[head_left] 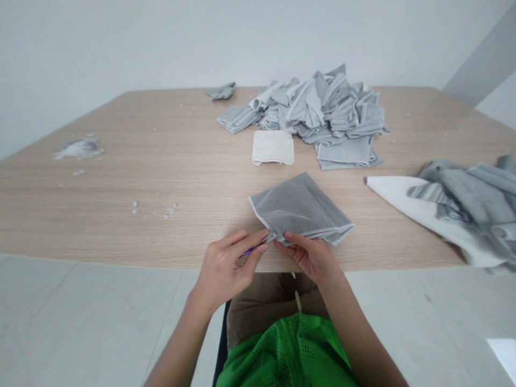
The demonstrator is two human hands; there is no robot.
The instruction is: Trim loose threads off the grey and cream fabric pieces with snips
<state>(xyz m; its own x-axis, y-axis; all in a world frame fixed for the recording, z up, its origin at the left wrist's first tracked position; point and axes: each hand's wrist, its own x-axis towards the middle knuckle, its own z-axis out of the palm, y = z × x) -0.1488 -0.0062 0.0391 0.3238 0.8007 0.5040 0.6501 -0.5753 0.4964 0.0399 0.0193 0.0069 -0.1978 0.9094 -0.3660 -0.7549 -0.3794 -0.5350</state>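
Your right hand (pixel 312 259) pinches the grey, white-edged square fabric cloth (pixel 302 207) near its corner at the table's (pixel 193 177) near edge, seemingly steadying it against the small purple-and-metal tool (pixel 272 236) clamped between your left hand's (pixel 228 269) thumb and fingers.

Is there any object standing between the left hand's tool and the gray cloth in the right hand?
Nothing visible stands in the way: the left hand has the small tool at the near corner of the gray cloth. The white folded cloth lies beyond, outside that path.
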